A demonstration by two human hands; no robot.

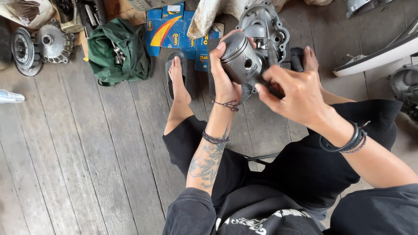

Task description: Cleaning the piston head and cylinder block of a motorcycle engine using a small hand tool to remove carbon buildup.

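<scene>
Several blue boxes (174,30) behind hands' piston (238,58).

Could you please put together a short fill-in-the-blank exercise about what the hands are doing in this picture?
1. The left hand holds a grey metal piston above the ____ plank floor.
2. The right hand pinches a dark part at the piston's ____ end.
3. Behind the piston lies a grey engine casing, and to its left sits a crumpled ____ cloth bag.
4. Blue boxes lie between the bag and the ____.

Missing words: wooden; lower; green; casing
</scene>
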